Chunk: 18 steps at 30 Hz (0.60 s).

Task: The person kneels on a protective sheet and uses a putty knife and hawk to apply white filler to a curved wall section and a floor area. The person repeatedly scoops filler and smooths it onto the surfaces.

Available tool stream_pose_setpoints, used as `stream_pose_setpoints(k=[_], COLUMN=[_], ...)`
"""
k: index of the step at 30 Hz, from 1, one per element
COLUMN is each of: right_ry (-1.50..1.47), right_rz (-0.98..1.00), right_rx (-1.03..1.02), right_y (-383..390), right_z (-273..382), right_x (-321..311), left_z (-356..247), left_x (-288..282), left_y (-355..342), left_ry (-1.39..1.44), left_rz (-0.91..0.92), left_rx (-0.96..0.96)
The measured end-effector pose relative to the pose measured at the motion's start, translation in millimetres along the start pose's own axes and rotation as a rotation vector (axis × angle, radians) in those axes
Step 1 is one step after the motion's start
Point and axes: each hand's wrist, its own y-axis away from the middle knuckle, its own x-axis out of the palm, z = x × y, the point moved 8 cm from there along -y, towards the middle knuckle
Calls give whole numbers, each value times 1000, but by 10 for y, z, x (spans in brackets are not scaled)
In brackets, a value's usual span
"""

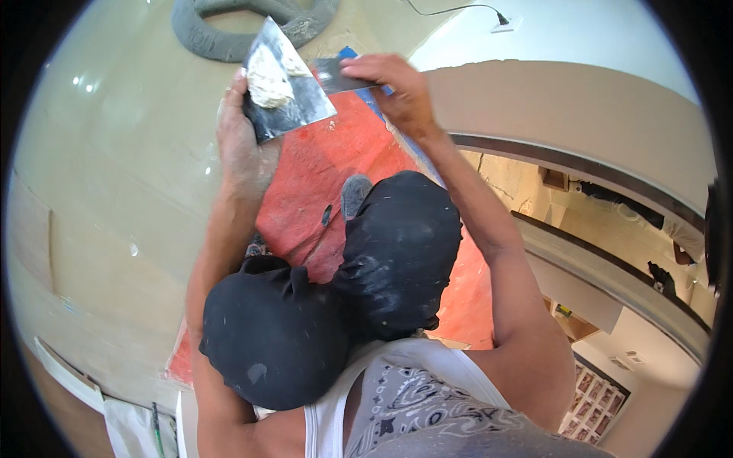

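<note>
My left hand (243,137), fingers closed, grips a flat metal plasterer's blade (309,108) by its edge. A thick lump of off-white filler (269,82) sits on that blade, with thinner smears around it. Just to the right, my right hand (405,95) pinches a smaller dark metal scraper (334,75). Its near end comes close to the plate's right side; whether they touch I cannot tell. Beneath both hands lies a red floor sheet (321,164), with dark-clothed knees (401,244) above it.
A dusty grey ring-shaped object (205,34) lies at the far left on a pale, shiny surface (114,175). Blue tape (372,105) runs along the red sheet's right edge. A black plug and cord (502,19) meet the white wall. A dark-edged ledge (580,172) curves along the right.
</note>
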Motion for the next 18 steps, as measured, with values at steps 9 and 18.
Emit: stream_pose_setpoints(k=[9,18], right_ry=[160,518], right_rz=[221,820], right_rx=[363,926], right_y=[-1062,-242], right_z=[-594,-2238], right_x=[-1191,-210], left_z=[-833,-1221], left_x=[-390,-529], left_y=[39,86], left_ry=[44,194], left_rz=[-281,93], left_rx=[248,323])
